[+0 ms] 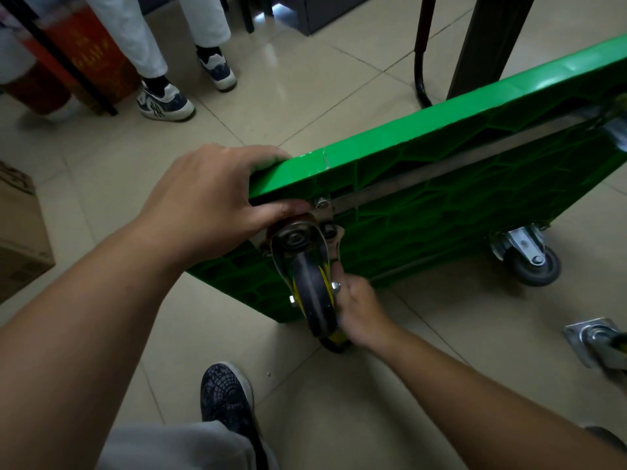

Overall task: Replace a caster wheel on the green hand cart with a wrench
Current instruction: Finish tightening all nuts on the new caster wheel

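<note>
The left hand's (210, 201) fingers curl over the upper corner of the green hand cart (441, 212), thumb pressed beside the mounting plate. The right hand (359, 310) is closed round the yellow-and-black handle of a wrench (337, 247), whose head sits at a nut on that plate, just behind the black caster wheel (312, 296). The cart stands tipped on its edge on the beige tiled floor (339, 79), underside towards the camera. A second caster (532, 262) is fixed at its lower edge; a loose caster (597, 340) lies on the tiles nearby. A cardboard box (20, 232) sits left, dark table legs (481, 45) stand behind, and a person in sneakers (166, 103) stands beyond.
</note>
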